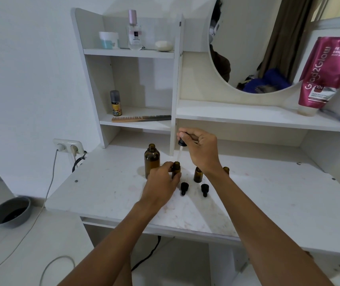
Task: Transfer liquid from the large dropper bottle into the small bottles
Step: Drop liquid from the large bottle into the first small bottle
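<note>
The large amber bottle [151, 159] stands uncapped on the white desk [268, 199]. Just right of it, my left hand [162, 185] grips a small amber bottle [176, 168] upright on the desk. My right hand [201, 150] pinches the black bulb of a dropper [182, 144], whose glass tube points down at that small bottle's mouth. A second small amber bottle [198, 174] stands to the right, and a third [226, 170] is partly hidden behind my right wrist. Two black dropper caps [184, 187] [204, 189] lie in front of them.
Shelves behind the desk hold a comb [142, 118], a spray can [116, 103], a perfume bottle [134, 32] and a jar [109, 39]. A round mirror [258, 48] and a pink tube [324, 75] sit at right. A grey bowl [10, 211] and a wall socket [69, 146] with cables are at left.
</note>
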